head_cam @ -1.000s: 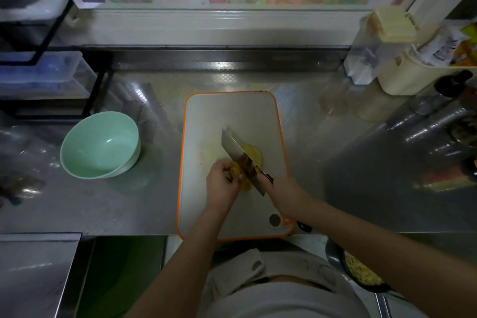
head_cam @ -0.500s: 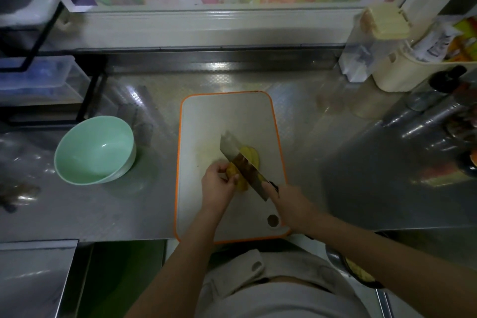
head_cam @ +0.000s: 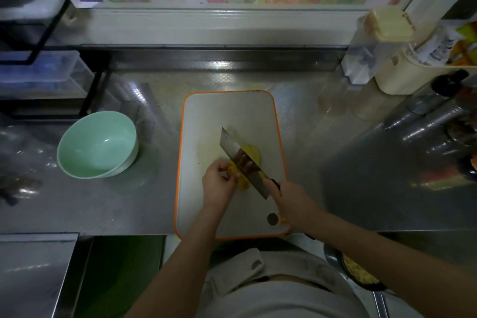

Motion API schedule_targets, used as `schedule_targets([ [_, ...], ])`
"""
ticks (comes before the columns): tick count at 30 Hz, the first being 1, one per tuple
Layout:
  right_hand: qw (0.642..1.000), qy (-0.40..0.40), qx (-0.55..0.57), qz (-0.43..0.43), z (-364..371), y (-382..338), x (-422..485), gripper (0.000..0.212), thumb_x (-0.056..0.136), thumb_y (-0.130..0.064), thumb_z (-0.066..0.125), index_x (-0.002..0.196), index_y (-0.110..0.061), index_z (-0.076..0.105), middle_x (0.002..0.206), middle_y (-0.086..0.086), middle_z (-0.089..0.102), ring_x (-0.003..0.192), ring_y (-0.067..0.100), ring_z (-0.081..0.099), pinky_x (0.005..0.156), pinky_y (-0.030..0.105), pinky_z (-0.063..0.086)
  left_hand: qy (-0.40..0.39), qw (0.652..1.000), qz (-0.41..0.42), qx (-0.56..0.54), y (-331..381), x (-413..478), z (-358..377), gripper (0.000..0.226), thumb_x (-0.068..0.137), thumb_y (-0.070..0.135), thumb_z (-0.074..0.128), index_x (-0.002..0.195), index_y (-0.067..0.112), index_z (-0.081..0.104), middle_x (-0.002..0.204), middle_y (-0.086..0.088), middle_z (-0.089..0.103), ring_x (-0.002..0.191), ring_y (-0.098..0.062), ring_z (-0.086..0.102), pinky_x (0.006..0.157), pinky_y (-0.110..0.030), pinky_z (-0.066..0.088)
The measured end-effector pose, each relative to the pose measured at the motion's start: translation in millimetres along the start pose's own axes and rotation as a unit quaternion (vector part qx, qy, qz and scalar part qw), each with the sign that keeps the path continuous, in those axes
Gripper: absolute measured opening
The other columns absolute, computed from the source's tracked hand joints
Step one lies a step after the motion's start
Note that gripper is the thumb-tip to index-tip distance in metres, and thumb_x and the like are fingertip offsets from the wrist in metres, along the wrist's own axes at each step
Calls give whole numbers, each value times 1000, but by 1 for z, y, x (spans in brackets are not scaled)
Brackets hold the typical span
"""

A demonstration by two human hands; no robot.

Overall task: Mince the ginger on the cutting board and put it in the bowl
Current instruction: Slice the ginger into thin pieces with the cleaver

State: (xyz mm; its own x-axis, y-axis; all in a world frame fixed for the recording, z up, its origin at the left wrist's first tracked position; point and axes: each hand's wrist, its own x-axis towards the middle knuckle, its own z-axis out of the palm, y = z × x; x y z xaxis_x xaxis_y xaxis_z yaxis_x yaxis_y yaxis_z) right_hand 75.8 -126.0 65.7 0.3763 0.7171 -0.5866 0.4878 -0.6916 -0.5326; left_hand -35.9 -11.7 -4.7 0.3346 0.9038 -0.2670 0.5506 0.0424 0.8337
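Your left hand (head_cam: 219, 183) pinches the ginger (head_cam: 241, 179) mid-board on the cutting board (head_cam: 227, 111); your right hand (head_cam: 291, 201) grips the cleaver (head_cam: 242, 160). The bowl (head_cam: 98, 144) sits toward the counter's left edge.

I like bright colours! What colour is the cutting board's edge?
The cutting board's edge is orange; head view.

The cleaver (head_cam: 241, 161) and left hand (head_cam: 218, 184) hide much of the ginger (head_cam: 251, 153).

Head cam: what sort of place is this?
Probably a home kitchen: steel counter, orange-rimmed cutting board with ginger being cut by a cleaver, green bowl left of it.
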Motion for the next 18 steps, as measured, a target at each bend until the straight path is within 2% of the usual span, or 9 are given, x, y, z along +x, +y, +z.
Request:
schedule_targets([
  [2, 1000, -1, -3, 4, 1, 0, -2, 50, 97, -50, 21, 87, -8, 47, 65, 2, 44, 73, 23, 48, 69, 30, 36, 0, 1000, 5, -1, 1, -1, 0, 21, 78, 10, 71, 92, 16, 56, 90, 2, 57, 78, -19, 58, 67, -21, 44],
  [5, 1000, -5, -6, 13, 1, -2, -2, 49, 98, -49, 22, 88, -8, 47, 64, 2, 44, 62, 20, 46, 67, 28, 37, 4, 1000, 15, 2, 3, -2, -1, 21, 78, 8, 70, 93, 14, 57, 90, 3, 55, 73, -16, 56, 55, -5, 38],
  [7, 1000, -7, -2, 16, 0, -4, -1, 47, 99, -47, 24, 88, -8, 47, 64, 3, 43, 55, 14, 41, 59, 27, 37, 6, 1000, 20, 7, 4, -2, 0, 22, 78, 8, 70, 97, 9, 59, 91, 3, 55, 76, -16, 56, 55, -1, 38],
  [9, 1000, -7, -1, 22, 0, -5, -1, 40, 100, -41, 32, 93, -6, 51, 64, 2, 43, 55, 15, 44, 50, 23, 36, 7, 1000, 21, 6, 3, -3, 0, 24, 79, 9, 69, 101, 7, 59, 93, 2, 55, 79, -18, 57, 55, 1, 38],
  [13, 999, -11, -10, 40, 2, -3, 1, 23, 97, -21, 51, 112, -4, 54, 77, 5, 50, 66, 21, 53, 54, 29, 44, -1, 1000, 27, 8, 2, -5, 1, 28, 80, 14, 70, 106, 12, 59, 95, 7, 55, 75, -12, 56, 54, 0, 39],
  [14, 999, -10, -16, 35, 0, -3, 1, 20, 97, -23, 49, 107, -6, 55, 75, 4, 50, 63, 21, 52, 52, 27, 43, -3, 1000, 28, 10, 3, -6, 1, 30, 79, 14, 70, 108, 11, 60, 96, 8, 54, 74, -10, 56, 54, 0, 39],
  [16, 999, -4, 11, 31, -4, -4, 1, 33, 99, -37, 39, 87, -9, 53, 66, 3, 48, 55, 17, 48, 47, 24, 39, -7, 1000, 27, 11, 4, -5, 2, 34, 79, 14, 71, 111, 11, 60, 98, 8, 54, 74, -10, 56, 55, 0, 40],
  [18, 999, 0, 16, 36, -6, -5, 2, 42, 99, -42, 32, 87, -7, 52, 67, 3, 47, 58, 18, 48, 52, 25, 39, -10, 1000, 24, 11, 4, -3, 4, 36, 78, 16, 72, 111, 12, 60, 100, 6, 55, 76, -11, 57, 54, -4, 42],
])
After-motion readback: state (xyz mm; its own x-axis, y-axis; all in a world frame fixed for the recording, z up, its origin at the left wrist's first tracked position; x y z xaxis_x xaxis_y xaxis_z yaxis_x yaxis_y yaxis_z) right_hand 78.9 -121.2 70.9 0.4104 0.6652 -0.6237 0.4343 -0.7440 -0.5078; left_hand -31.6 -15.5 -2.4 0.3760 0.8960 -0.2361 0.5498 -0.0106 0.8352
